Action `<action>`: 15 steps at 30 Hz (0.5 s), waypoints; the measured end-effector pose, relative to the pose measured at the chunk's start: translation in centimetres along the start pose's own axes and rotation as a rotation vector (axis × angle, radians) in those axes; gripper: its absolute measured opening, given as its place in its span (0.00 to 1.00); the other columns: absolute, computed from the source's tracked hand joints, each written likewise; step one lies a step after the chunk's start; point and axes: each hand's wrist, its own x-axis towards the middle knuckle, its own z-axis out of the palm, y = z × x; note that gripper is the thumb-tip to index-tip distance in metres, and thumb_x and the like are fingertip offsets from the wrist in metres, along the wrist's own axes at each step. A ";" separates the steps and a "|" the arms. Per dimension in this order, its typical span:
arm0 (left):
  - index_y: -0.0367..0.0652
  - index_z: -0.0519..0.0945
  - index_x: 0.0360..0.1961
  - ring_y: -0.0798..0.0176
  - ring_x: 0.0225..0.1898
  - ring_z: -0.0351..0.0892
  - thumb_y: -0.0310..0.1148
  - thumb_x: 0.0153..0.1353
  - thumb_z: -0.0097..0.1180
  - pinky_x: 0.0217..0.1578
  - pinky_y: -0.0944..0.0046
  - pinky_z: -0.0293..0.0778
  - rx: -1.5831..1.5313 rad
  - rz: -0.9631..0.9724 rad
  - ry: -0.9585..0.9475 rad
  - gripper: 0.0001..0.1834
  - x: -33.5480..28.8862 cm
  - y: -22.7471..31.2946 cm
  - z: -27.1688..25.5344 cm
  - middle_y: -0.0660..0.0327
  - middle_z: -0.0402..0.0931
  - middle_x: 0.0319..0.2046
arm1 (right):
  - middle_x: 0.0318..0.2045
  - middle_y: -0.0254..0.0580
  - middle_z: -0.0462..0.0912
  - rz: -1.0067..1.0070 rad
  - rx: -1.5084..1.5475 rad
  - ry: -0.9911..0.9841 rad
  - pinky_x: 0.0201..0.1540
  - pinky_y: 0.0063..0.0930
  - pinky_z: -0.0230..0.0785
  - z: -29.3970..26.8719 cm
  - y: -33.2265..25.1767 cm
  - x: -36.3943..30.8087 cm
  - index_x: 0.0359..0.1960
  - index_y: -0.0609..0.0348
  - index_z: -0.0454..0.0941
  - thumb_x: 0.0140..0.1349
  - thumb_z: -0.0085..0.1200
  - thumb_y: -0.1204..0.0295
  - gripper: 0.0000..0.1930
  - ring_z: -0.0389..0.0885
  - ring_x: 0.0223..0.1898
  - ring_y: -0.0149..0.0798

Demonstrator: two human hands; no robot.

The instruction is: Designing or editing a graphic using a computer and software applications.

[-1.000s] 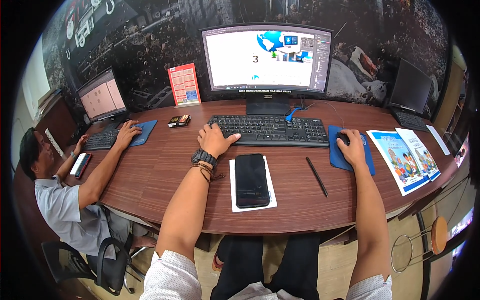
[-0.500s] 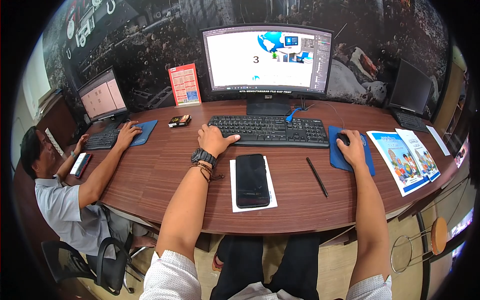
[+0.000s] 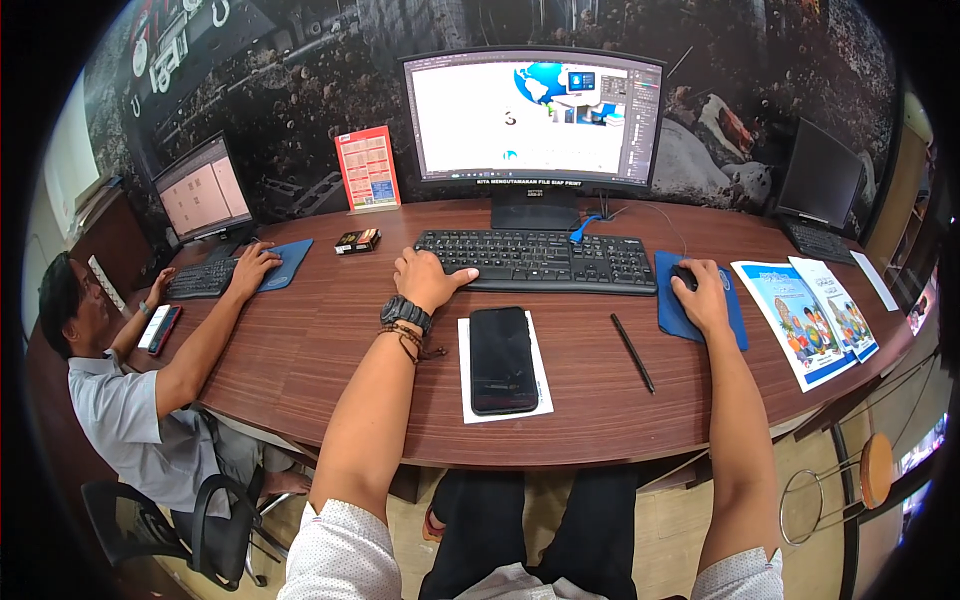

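Observation:
My left hand lies at the left end of a black keyboard, its thumb stretched out along the front edge and the fingers apart on the keys. A dark watch and beaded bracelets circle that wrist. My right hand is wrapped over a dark computer mouse, mostly hidden under the fingers, on a blue mouse pad. Behind the keyboard stands a curved monitor showing a design page with a globe and computer pictures.
Between my forearms lie a black phone on white paper and a black stylus. Illustrated booklets are right of the mouse pad. A small box and red calendar stand left. A co-worker uses another computer there.
Both my hands keep their places on the keyboard and mouse. Items on the monitor's page look slightly shifted and doubled. The co-worker's phone screen looks brighter.

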 end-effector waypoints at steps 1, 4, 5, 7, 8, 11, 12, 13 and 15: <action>0.22 0.81 0.38 0.35 0.53 0.70 0.68 0.44 0.67 0.52 0.46 0.72 0.001 -0.004 -0.003 0.48 0.0 0.0 0.0 0.34 0.71 0.50 | 0.52 0.49 0.74 -0.004 0.002 0.006 0.56 0.42 0.70 0.0 0.0 0.0 0.50 0.55 0.80 0.57 0.60 0.64 0.19 0.76 0.54 0.54; 0.21 0.80 0.42 0.37 0.55 0.68 0.67 0.46 0.67 0.55 0.45 0.69 -0.008 -0.024 -0.068 0.49 -0.1 0.4 -0.4 0.38 0.69 0.53 | 0.52 0.49 0.74 0.015 -0.019 0.011 0.56 0.42 0.70 -0.2 -0.1 -0.2 0.50 0.55 0.80 0.57 0.59 0.64 0.19 0.76 0.54 0.54; 0.21 0.80 0.42 0.37 0.55 0.68 0.67 0.46 0.67 0.55 0.45 0.69 -0.010 -0.021 -0.069 0.49 -0.1 0.4 -0.4 0.38 0.69 0.53 | 0.52 0.49 0.74 0.016 -0.021 0.013 0.56 0.42 0.70 -0.3 -0.2 -0.2 0.50 0.55 0.80 0.57 0.59 0.64 0.19 0.76 0.54 0.54; 0.21 0.80 0.42 0.37 0.55 0.68 0.67 0.46 0.66 0.54 0.45 0.69 0.001 -0.018 -0.059 0.49 -0.1 0.4 -0.3 0.38 0.69 0.52 | 0.52 0.49 0.74 0.016 -0.013 0.013 0.56 0.42 0.70 -0.2 -0.1 -0.2 0.50 0.55 0.80 0.57 0.59 0.64 0.19 0.76 0.54 0.54; 0.21 0.80 0.42 0.37 0.55 0.68 0.67 0.46 0.66 0.54 0.45 0.69 0.000 -0.015 -0.060 0.49 -0.1 0.3 -0.3 0.38 0.69 0.52 | 0.52 0.49 0.74 0.018 -0.015 0.014 0.56 0.42 0.70 -0.2 -0.1 -0.2 0.50 0.55 0.80 0.57 0.59 0.64 0.19 0.76 0.54 0.54; 0.21 0.80 0.42 0.37 0.55 0.69 0.68 0.46 0.66 0.53 0.44 0.70 0.001 -0.017 -0.055 0.49 0.0 0.1 -0.2 0.38 0.69 0.52 | 0.52 0.49 0.74 0.020 -0.009 0.018 0.56 0.42 0.70 -0.1 -0.1 -0.2 0.50 0.55 0.80 0.57 0.59 0.64 0.19 0.76 0.54 0.54; 0.21 0.80 0.42 0.37 0.54 0.69 0.68 0.46 0.66 0.53 0.44 0.71 0.005 -0.014 -0.050 0.49 0.0 0.1 -0.2 0.38 0.69 0.52 | 0.52 0.49 0.74 0.023 -0.010 0.017 0.56 0.42 0.70 -0.1 -0.2 -0.2 0.50 0.55 0.80 0.57 0.59 0.64 0.19 0.76 0.53 0.54; 0.21 0.80 0.42 0.36 0.54 0.69 0.68 0.46 0.66 0.52 0.44 0.71 0.008 -0.010 -0.045 0.49 0.0 0.0 -0.1 0.38 0.69 0.51 | 0.51 0.49 0.74 0.025 -0.012 0.015 0.55 0.42 0.70 -0.1 -0.2 -0.1 0.49 0.55 0.80 0.57 0.60 0.64 0.19 0.76 0.53 0.54; 0.21 0.80 0.42 0.36 0.54 0.69 0.68 0.46 0.67 0.52 0.44 0.71 0.003 -0.006 -0.053 0.49 0.0 0.4 -0.3 0.38 0.69 0.51 | 0.51 0.49 0.74 0.018 -0.007 0.025 0.55 0.42 0.70 0.0 0.2 -0.1 0.49 0.55 0.80 0.56 0.60 0.64 0.19 0.77 0.53 0.54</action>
